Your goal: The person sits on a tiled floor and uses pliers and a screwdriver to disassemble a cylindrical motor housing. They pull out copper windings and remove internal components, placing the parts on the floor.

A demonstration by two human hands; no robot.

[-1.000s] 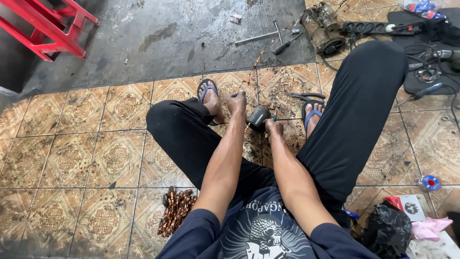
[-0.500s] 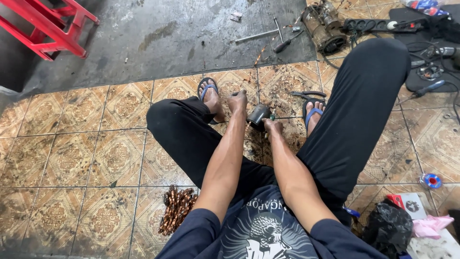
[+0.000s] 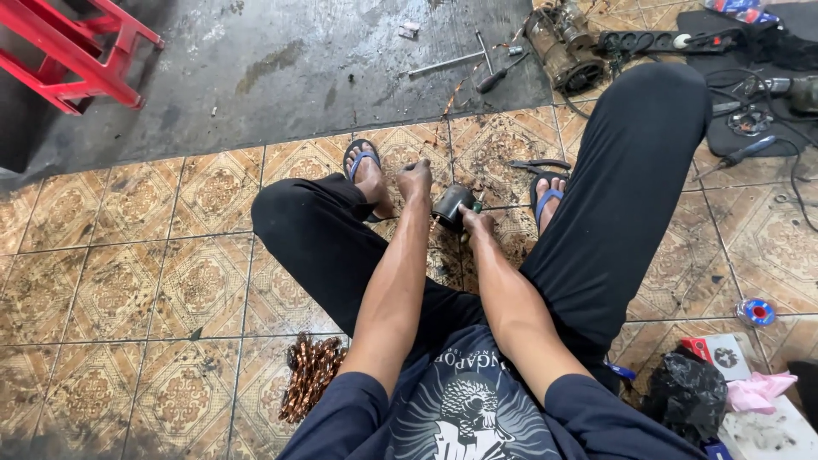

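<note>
Sitting posture: the person sat on the tiled floor (image 3: 128, 281), legs in black trousers drawn up, feet in blue-strapped sandals at 12 o'clock from the torso.
Left hand (image 3: 415, 179): clenched into a fist at the end of an outstretched arm, just at 9 o'clock of the dark metal cylinder (image 3: 452, 204); what it gripped could not be told, and whether it touched the cylinder could not be told.
Right hand (image 3: 475, 223): lay against the cylinder at its 4 o'clock side, fingers curled on its wall, grasping it.
Dark metal cylinder: stood low between the two feet, near the floor, open end tilted toward the viewer.
Pliers (image 3: 538, 166): lay on the tiles at 2 o'clock of the cylinder, just beside the right foot.
Copper wire bundle (image 3: 308, 375): lay on the floor at 7 o'clock, beside the left thigh.
Long metal rod (image 3: 445, 64) and screwdriver (image 3: 497, 78): lay on the dark wet concrete at 12 o'clock, well apart from the hands.
Motor casing (image 3: 558, 47): stood at 1 o'clock, near a power strip (image 3: 648, 39).
Red stool (image 3: 77, 51): stood at 10 o'clock, far corner.
Black plastic bag (image 3: 686, 392) and pink cloth (image 3: 758, 392): lay at 4 o'clock, touching each other.
</note>
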